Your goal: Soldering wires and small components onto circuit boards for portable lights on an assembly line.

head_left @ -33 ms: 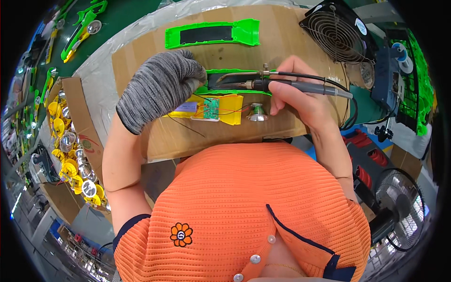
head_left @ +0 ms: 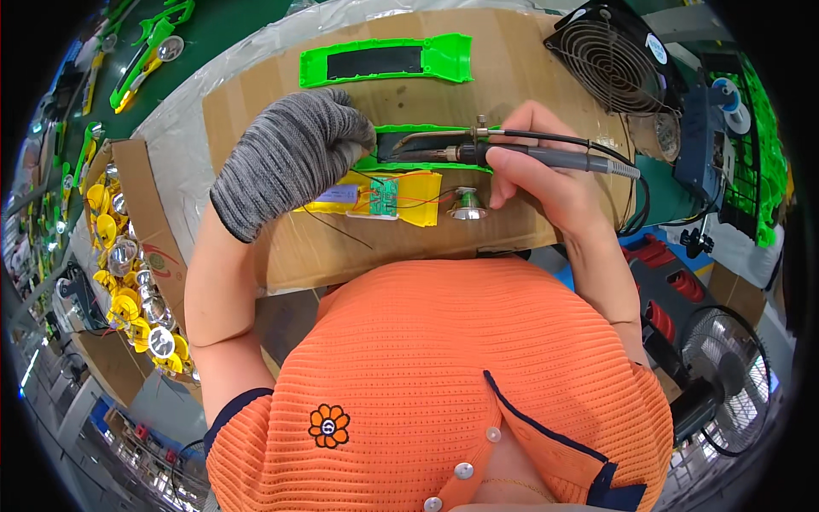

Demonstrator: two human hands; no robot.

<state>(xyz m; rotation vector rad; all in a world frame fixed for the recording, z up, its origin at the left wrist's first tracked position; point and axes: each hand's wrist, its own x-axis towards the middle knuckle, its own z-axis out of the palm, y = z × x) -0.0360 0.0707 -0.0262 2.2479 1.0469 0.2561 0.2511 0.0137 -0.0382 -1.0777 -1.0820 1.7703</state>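
My left hand (head_left: 290,158), in a grey knit glove, is curled over the left end of a green plastic housing (head_left: 426,164) and presses it to a cardboard sheet (head_left: 520,81). My right hand (head_left: 546,183) grips a soldering iron (head_left: 533,156) like a pen. Its tip points left over the housing's dark inside. Just in front of the housing lie a yellow part (head_left: 422,205), a small green circuit board (head_left: 385,198) with thin wires, and a silver reflector cup (head_left: 466,205).
A second green housing (head_left: 384,61) lies farther back on the cardboard. A black fan (head_left: 610,55) and a solder spool (head_left: 729,94) stand at the right. A cardboard box (head_left: 158,222) of yellow parts and reflectors sits at the left. A floor fan (head_left: 725,375) is at the lower right.
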